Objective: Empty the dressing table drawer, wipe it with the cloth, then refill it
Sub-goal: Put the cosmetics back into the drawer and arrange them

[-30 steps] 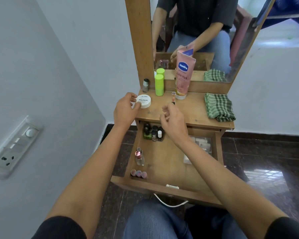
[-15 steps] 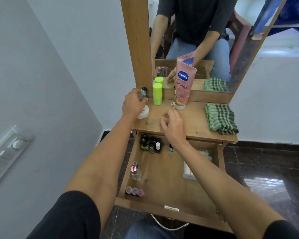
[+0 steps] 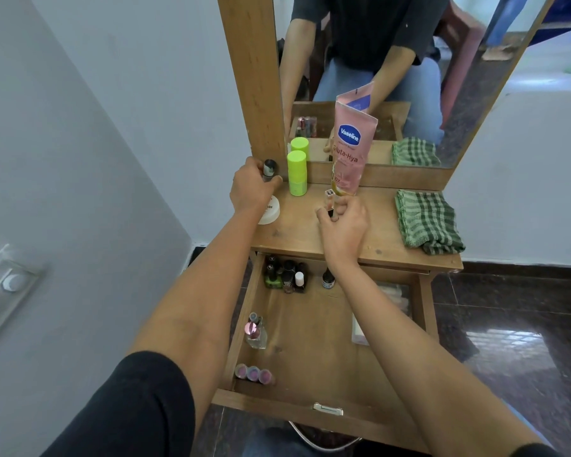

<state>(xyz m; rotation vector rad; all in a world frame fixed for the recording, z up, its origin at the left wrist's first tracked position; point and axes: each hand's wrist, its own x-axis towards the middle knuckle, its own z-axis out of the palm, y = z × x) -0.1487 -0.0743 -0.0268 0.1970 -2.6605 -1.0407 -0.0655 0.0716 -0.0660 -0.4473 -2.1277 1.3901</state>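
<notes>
Counter: lotion tube, green bottle, white jar, and cloth folded at the right edge, untouched. Drawer is open and holds polish bottles at the back, with perfume on the left. In the last second the left hand moved off the jar and now wraps the small vial back-left. Right hand came down and pinches a slim stick by the tube. Looks like parking unloaded items, so emptying isn't finished.
</notes>
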